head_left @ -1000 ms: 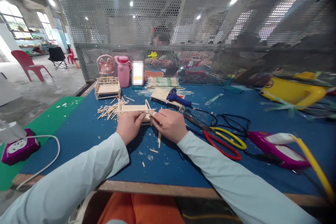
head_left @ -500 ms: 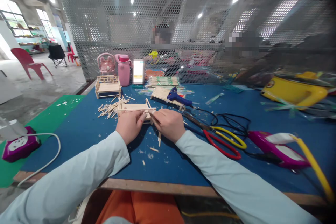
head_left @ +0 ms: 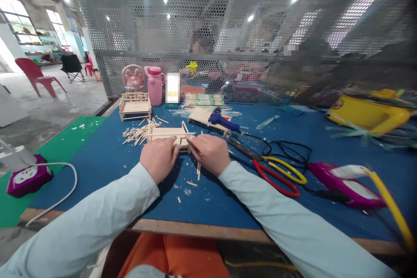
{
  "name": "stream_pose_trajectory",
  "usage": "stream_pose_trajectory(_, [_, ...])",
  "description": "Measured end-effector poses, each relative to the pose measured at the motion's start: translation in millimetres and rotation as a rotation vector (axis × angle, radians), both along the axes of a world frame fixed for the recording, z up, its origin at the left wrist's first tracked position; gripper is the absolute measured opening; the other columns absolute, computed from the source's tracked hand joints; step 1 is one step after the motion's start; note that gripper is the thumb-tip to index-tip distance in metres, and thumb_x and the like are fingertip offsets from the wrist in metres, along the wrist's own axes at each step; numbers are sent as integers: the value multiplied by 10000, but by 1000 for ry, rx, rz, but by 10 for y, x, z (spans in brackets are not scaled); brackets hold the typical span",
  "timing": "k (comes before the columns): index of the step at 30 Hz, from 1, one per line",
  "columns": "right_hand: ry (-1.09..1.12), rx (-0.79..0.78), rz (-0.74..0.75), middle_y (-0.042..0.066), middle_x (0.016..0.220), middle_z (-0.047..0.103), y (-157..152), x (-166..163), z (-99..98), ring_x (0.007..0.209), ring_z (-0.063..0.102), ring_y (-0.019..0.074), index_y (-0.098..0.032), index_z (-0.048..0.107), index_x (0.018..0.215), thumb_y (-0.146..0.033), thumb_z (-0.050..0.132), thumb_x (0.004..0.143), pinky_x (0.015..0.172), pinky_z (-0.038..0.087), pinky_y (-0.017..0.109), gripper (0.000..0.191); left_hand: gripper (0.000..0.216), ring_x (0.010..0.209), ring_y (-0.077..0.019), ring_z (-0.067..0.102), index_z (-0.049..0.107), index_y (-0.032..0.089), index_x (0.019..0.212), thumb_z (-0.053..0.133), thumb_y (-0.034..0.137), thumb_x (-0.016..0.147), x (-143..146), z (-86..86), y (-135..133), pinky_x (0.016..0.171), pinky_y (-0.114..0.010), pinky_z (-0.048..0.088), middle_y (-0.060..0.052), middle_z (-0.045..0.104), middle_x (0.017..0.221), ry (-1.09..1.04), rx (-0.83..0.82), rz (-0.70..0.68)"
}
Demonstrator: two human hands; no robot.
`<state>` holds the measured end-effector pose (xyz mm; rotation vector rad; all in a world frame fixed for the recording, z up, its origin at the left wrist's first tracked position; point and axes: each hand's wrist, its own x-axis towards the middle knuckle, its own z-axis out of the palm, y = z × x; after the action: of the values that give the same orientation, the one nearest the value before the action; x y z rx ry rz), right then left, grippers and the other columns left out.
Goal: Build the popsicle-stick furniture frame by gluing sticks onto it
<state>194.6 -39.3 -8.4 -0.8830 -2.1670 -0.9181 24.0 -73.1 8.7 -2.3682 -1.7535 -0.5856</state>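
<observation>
A small wooden stick frame (head_left: 167,132), shaped like a miniature bed, stands on the blue table between my hands. My left hand (head_left: 159,156) is closed on its near left side, thumb and fingers at the front rail. My right hand (head_left: 209,151) pinches the right end of the thin stick that runs along the front. My fingers hide part of the near edge. Just behind to the left lies a pile of short wooden sticks (head_left: 135,134). Beyond it stands a similar finished-looking miniature bed (head_left: 135,106).
A blue glue gun (head_left: 224,119) rests on a flat stick panel (head_left: 200,116). Scissors (head_left: 276,173) and a purple power strip (head_left: 347,184) with cables lie right. A pink bottle (head_left: 155,87) and phone (head_left: 172,88) stand behind, before a perforated metal screen (head_left: 124,21). People sit beyond it.
My left hand has shifted slightly left along the frame's front, its thumb moving away from the right hand. The right hand stays almost where it was. The view has tilted slightly.
</observation>
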Motion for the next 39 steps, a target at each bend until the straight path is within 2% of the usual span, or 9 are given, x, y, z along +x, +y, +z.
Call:
stream_pose_trajectory(7, [2,-8,6,15,562,600,8,1,-3,542,488,129,-162,640,749,-235,480,866,542,265,265,211,317,815,-235,658,624,188,1030,380,325,881,-4,-17,-9,634,-298,450,-86,709,909,-11,40,1])
stream_pose_trajectory(15, [39,64,103,3,495,559,-84,20,61,496,460,116,-165,611,665,-218,503,850,529,273,260,221,492,660,-212,644,651,195,679,319,497,883,-11,89,-116,515,-270,345,-67,691,691,-83,98,31])
stream_pose_trajectory(19, [61,67,193,3,502,561,-140,42,96,500,467,116,-150,630,760,-188,508,844,529,292,255,153,398,701,-175,635,646,196,881,365,478,879,-11,68,-128,553,-248,360,-49,695,774,-195,170,-103])
stream_pose_trajectory(26, [46,-73,184,18,555,588,-182,90,97,526,501,128,-182,641,770,-249,498,835,535,348,256,171,403,700,-183,630,638,188,807,317,405,917,-3,41,-51,565,-255,360,-65,686,743,-73,-20,-178])
stream_pose_trajectory(28, [217,-134,111,34,652,616,-136,206,162,584,533,149,-187,633,934,-288,475,831,587,406,269,214,374,726,-201,636,645,190,834,341,393,912,-17,53,-28,583,-265,375,-73,696,776,-60,-94,-164])
stream_pose_trajectory(31, [559,-139,-177,98,879,628,71,472,287,758,569,197,-168,568,1093,-234,388,835,734,448,324,321,317,778,-214,643,654,198,847,388,362,900,-35,48,-9,619,-275,398,-72,704,825,-44,-186,-223])
stream_pose_trajectory(34, [420,-322,-469,185,1123,574,385,702,326,1055,510,284,-96,547,1130,-185,433,774,891,385,389,384,294,779,-213,647,664,208,815,428,371,881,-28,11,-12,636,-274,412,-63,705,814,0,-255,-360])
stream_pose_trajectory(36, [292,-543,-612,220,1171,547,564,772,278,1085,493,329,-67,516,1169,-252,458,785,907,359,447,431,307,759,-211,647,665,206,782,437,389,875,-14,-22,-15,632,-271,417,-62,700,784,35,-275,-432])
stream_pose_trajectory(39, [216,-712,-657,219,1169,547,708,786,169,1049,522,320,-79,490,1201,-318,445,822,867,383,432,450,269,744,-194,641,653,215,795,453,380,870,2,-68,-1,635,-257,423,-43,691,764,31,-287,-510])
